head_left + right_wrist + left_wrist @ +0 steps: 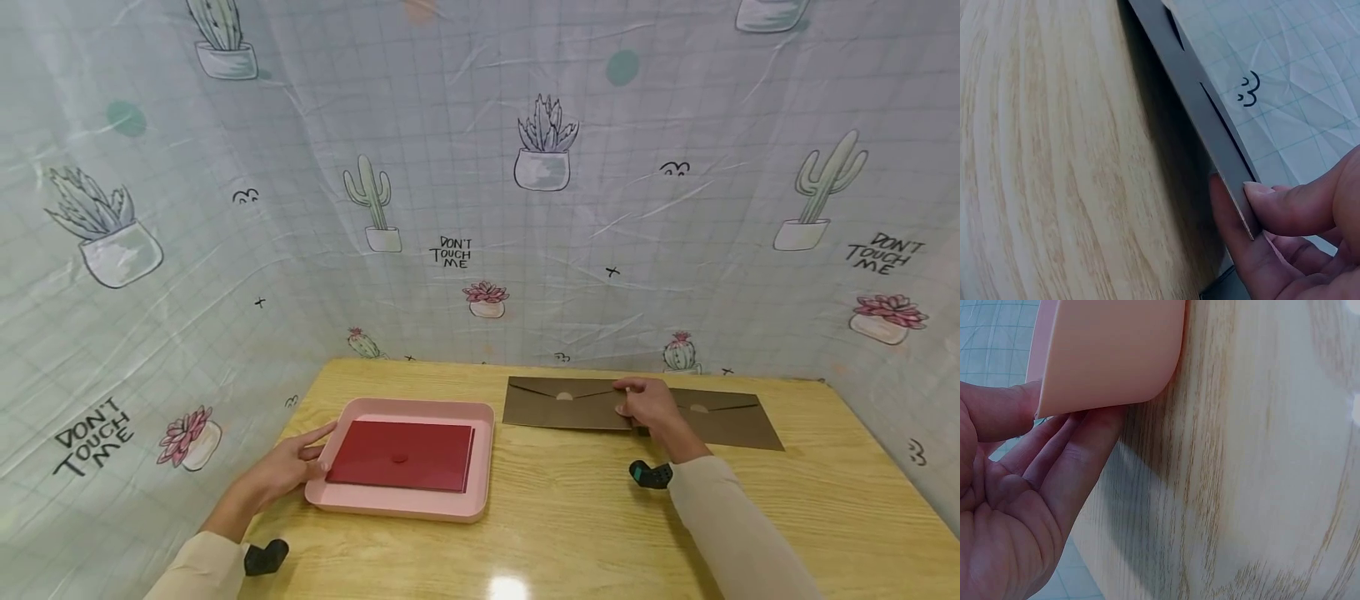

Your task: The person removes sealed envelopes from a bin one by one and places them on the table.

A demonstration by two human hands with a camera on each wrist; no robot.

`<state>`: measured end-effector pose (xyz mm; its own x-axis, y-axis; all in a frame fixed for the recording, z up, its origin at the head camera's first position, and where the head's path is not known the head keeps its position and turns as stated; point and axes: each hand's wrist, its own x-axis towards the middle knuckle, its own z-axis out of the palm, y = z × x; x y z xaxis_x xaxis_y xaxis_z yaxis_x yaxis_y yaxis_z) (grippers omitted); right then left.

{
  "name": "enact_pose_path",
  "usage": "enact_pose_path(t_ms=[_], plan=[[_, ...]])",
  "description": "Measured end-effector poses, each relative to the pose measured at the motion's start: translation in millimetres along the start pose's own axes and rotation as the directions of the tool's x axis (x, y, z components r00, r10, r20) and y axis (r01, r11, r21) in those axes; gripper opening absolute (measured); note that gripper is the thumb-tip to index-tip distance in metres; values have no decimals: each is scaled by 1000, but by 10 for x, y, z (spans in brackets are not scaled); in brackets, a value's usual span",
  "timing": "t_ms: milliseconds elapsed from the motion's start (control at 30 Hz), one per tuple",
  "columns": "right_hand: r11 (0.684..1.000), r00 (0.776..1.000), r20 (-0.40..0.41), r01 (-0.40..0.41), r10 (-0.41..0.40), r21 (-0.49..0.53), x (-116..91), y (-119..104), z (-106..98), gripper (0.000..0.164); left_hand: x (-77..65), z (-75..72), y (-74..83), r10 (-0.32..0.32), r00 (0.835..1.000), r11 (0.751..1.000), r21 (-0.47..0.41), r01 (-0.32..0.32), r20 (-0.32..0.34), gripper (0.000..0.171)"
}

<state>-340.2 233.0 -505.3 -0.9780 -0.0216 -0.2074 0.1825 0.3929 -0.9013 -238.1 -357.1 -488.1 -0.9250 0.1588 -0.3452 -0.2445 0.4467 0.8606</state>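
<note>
On the left side of the table, a shallow pink tray (483, 454) contains red envelopes (375, 450), one on top with a round seal and another edge peeking out beneath. My left hand (288, 468) holds the tray's left wall, thumb at the rim and fingers against the outside, as the left wrist view (1029, 469) shows. My right hand (651, 407) pinches the right end of a brown envelope (558, 408) between thumb and fingers. In the right wrist view this envelope (1191, 94) is raised off the wood. A second brown envelope (723, 421) lies right of that hand.
The pale wooden table (555, 525) meets a hanging curtain (420, 208) with printed cacti at its back and sides. Black devices are strapped near both wrists, one by the left sleeve (191, 562) and one by the right sleeve (727, 517).
</note>
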Motion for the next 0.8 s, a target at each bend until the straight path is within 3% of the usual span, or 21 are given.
enact_pose_path(t_ms=[267,800], plan=[[999,1000,-5,14,-14,-47,22,24,18,51,-1,-15,30,-25,1000,1000,-5,25,5,85],[992,998,-62,-10,3,-124,46,39,48,50,3,-13,1,3,1000,1000,-6,-3,2,84]])
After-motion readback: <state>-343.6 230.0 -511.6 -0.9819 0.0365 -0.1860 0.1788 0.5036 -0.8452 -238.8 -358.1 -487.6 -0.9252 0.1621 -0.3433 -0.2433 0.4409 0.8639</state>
